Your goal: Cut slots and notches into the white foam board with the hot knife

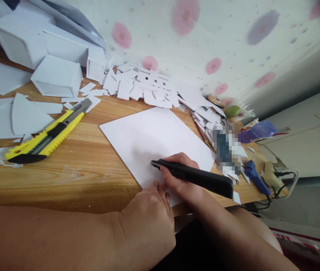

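Note:
A white foam sheet (154,137) lies flat on the wooden table (86,165). My right hand (181,177) grips a black utility knife (196,177), with its tip resting on the sheet near the front edge. My left hand (148,220) lies beside it at the sheet's near edge, fingers curled down onto the sheet; nothing shows in it.
A yellow and black utility knife (47,137) lies to the left. White foam boxes (58,77) and a heap of white offcuts (148,88) fill the back. At the right edge lie a blue glue gun (256,177), cables and a green fruit (232,111).

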### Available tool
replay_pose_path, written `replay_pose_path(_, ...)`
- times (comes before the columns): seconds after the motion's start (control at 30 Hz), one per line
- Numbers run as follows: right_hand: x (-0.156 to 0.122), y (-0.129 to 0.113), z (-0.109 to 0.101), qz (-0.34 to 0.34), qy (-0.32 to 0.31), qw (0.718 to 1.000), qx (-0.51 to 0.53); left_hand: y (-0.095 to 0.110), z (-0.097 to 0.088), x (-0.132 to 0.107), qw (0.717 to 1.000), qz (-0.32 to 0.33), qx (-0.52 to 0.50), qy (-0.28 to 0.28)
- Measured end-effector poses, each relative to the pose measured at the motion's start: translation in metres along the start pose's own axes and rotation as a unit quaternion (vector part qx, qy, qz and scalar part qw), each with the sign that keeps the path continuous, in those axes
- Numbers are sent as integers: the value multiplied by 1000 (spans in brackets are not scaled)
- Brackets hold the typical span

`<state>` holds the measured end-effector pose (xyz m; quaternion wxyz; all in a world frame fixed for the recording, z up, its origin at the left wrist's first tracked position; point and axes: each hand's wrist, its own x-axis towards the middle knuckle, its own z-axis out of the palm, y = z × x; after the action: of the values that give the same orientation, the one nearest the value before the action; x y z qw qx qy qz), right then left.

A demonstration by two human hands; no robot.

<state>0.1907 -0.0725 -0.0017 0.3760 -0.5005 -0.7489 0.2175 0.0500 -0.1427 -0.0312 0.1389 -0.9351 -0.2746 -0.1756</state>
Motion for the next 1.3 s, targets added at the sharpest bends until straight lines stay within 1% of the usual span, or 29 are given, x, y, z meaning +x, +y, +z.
replay_pose_path(0.17,-3,0,-4,4,-9,1000,-15,0,-2,1,1000,2,4,2)
replay_pose_path(0.37,-10,1,-12,-5,-17,1000,-19,-5,-7,4,999,-10,8,44)
replay_pose_path(0.43,-14,1,-16,-9,-19,999,-28,-5,-8,3,999,-5,11,40)
replay_pose_path(0.53,-19,2,-20,-8,-15,999,-41,-5,-8,3,1000,6,14,14)
replay_pose_path(0.6,-22,3,-22,-9,-15,999,-45,-7,-9,4,1000,10,16,8)
replay_pose_path(0.8,-25,4,-24,-13,-27,999,-26,-17,-20,11,999,17,14,42)
replay_pose_path(0.97,-26,6,-22,-27,-15,999,-31,-19,-26,12,999,14,22,45)
replay_pose_path(1.07,-28,7,-21,-44,-2,998,-43,-18,-25,11,999,19,17,41)
replay_pose_path(1.23,-32,9,-22,-28,1,998,-59,-12,-15,6,999,18,12,26)
replay_pose_path(1.3,-33,9,-22,-33,5,998,-55,-9,-10,3,1000,8,12,25)
